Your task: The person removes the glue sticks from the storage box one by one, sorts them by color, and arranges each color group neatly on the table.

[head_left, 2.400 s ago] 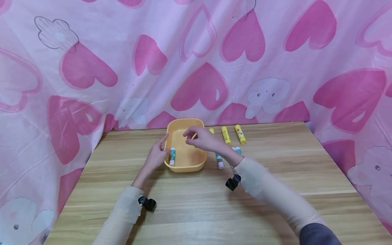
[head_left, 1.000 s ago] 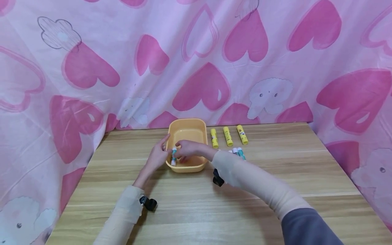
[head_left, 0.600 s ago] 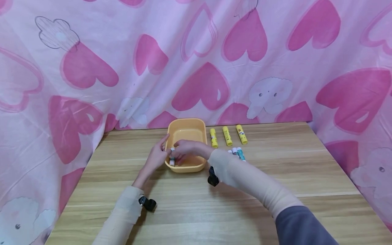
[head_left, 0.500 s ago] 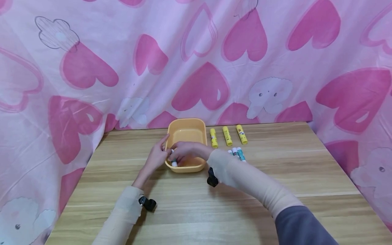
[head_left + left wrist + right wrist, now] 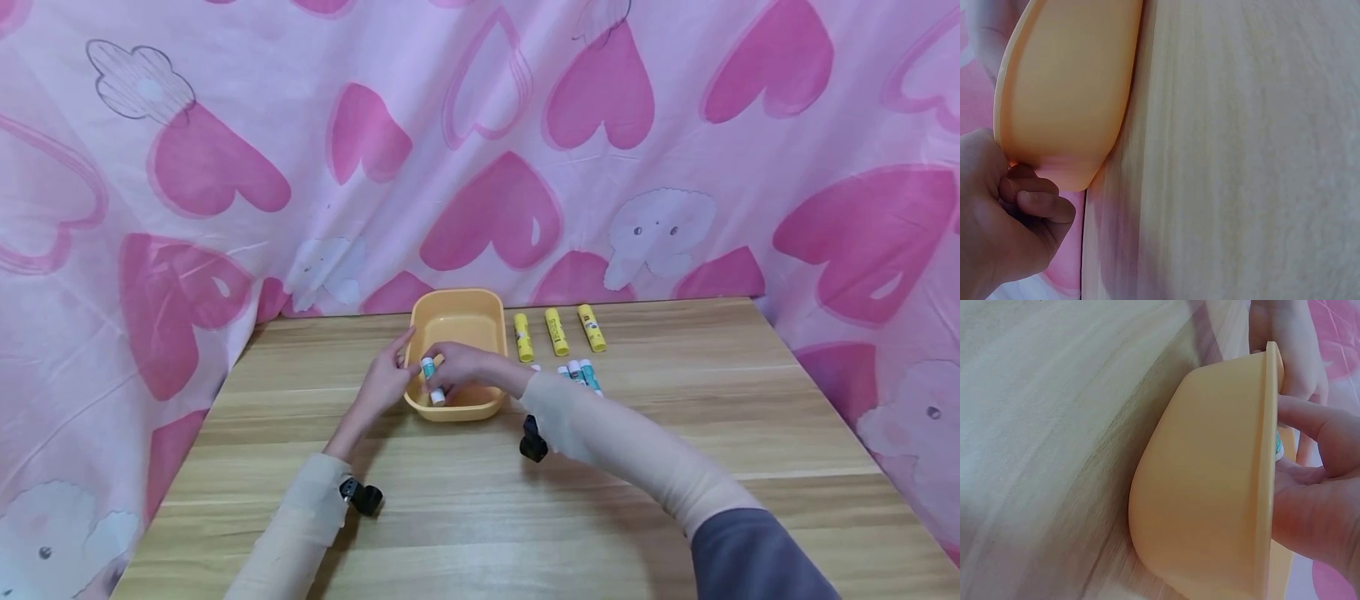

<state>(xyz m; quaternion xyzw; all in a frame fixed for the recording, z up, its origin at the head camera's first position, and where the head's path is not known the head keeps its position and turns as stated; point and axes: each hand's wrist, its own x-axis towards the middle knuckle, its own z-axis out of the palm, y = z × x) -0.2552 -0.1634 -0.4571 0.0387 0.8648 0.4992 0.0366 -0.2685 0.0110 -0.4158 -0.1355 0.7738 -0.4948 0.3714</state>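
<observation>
A light-orange plastic basin (image 5: 463, 327) stands on the wooden table near its back edge. On its left rim, my left hand (image 5: 384, 379) grips the wall; in the left wrist view the hand (image 5: 1004, 215) has several fingers curled against the outside. Inside the basin, my right hand (image 5: 467, 367) pinches a teal glue stick (image 5: 432, 382) with white ends, tilted near the left wall. In the right wrist view the hand (image 5: 1322, 481) reaches over the rim, and only a bit of the glue stick (image 5: 1279, 447) shows.
Right of the basin, three yellow glue sticks (image 5: 557, 332) lie in a row. In front of them lie several teal-and-white glue sticks (image 5: 590, 375), partly hidden by my right sleeve (image 5: 630, 437). A pink heart-print curtain (image 5: 491, 212) hangs behind the table.
My right hand, earlier empty above the basin, has come down and taken hold of the glue stick. The stick has shifted slightly right and tilted. My left hand stays at the rim.
</observation>
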